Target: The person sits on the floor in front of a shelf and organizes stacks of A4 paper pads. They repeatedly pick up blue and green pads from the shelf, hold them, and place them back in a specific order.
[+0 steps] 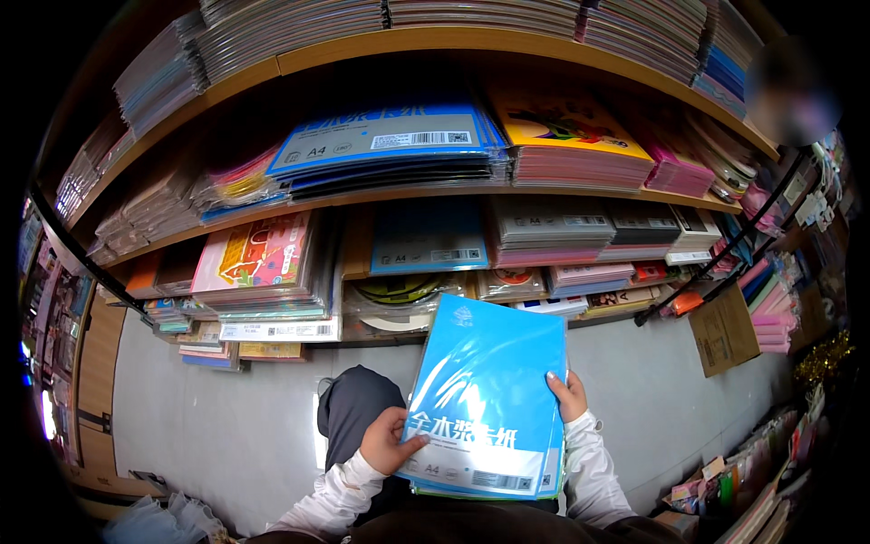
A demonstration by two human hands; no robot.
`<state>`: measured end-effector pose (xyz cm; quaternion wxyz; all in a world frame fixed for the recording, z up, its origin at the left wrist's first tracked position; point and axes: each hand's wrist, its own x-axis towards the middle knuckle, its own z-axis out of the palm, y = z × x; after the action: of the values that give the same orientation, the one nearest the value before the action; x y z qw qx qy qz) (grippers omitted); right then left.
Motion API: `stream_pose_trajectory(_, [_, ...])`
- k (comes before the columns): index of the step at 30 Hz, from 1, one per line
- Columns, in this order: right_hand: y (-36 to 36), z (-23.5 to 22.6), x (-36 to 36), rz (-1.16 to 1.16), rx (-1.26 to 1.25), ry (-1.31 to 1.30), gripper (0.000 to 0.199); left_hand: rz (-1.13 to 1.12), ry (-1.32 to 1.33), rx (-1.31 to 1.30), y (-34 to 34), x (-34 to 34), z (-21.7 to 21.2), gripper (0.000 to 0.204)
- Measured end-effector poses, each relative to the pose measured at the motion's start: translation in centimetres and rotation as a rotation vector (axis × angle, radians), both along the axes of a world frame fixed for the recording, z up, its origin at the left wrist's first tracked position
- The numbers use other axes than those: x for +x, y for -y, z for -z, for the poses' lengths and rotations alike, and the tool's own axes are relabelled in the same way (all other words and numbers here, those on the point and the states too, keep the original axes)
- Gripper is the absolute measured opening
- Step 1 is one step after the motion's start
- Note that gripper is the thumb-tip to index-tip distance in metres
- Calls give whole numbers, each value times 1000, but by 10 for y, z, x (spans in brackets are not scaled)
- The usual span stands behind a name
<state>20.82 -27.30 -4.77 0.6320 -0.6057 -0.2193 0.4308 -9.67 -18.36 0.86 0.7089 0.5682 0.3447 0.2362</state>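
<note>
Blue, under glossy clear film: stack of paper packs [494, 363], held off the floor in front of the wearer's body. From my remote seat I read its long axis as running away from the lap toward the shelf rack [507, 39], printed face up. Grip: both hands grasping. Left hand [388, 442] pinches near the lower left corner, thumb on top; right hand [571, 397] holds the right edge further up, so it sits nearer the shelves. Fingers underneath hidden from me.

Beyond the stack's far edge, a blue pack [426, 231] lies on a lower shelf, slightly to the left; similar blue-and-grey packs [381, 145] sit a level higher. Pink pack [249, 254] off to the left. Below: pale, shiny floor [227, 390], a dark trouser leg [361, 403] beside the left hand, cardboard box [725, 334] well right.
</note>
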Motion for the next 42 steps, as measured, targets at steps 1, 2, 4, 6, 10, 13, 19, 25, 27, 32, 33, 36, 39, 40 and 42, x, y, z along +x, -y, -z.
stream_pose_trajectory(1, [1, 2, 1, 4, 7, 17, 32, -18, 41, -27, -1, -3, 3, 30])
stream_pose_trajectory(2, [2, 2, 2, 8, 4, 21, 33, -35, 82, -54, -2, -6, 5, 30])
stream_pose_trajectory(4, [2, 3, 2, 16, -4, 25, 34, -66, 32, 77, -7, -10, -1, 31])
stream_pose_trajectory(6, [1, 1, 0, 19, -12, 10, 36, -140, -13, 239, -16, -13, -16, 33])
stream_pose_trajectory(10, [-1, -5, -2, 14, -27, 11, 37, -256, 55, 193, -45, -31, -13, 36])
stream_pose_trajectory(13, [-2, -4, -3, 13, -25, -4, 38, -293, 105, 182, -69, -37, -1, 35])
stream_pose_trajectory(19, [0, 1, 1, 11, -38, 7, 37, -277, 84, 287, -132, -9, 19, 35])
stream_pose_trajectory(25, [-1, 1, 1, 14, -78, 39, 36, -391, -120, 360, -193, 47, 10, 42])
stream_pose_trajectory(27, [0, 3, 2, 3, -59, 51, 36, -425, -283, 564, -199, 60, -4, 49])
stream_pose_trajectory(32, [-2, 5, 1, 15, -38, 15, 36, -233, -844, 1080, -175, 73, -25, 65])
stream_pose_trajectory(33, [-3, 6, 0, 17, -40, 5, 37, -109, -931, 1060, -170, 74, -23, 66])
stream_pose_trajectory(36, [-5, 4, -1, 6, -47, -12, 37, -89, -942, 1189, -162, 73, -15, 72])
stream_pose_trajectory(39, [-5, 4, 0, 4, -61, -12, 37, -23, -953, 1256, -162, 71, -16, 81])
stream_pose_trajectory(40, [-6, 4, 0, 3, -64, -11, 37, -7, -959, 1278, -162, 70, -18, 83])
stream_pose_trajectory(42, [-7, 3, -1, 4, -63, -9, 37, -44, -960, 1298, -172, 71, -6, 83])
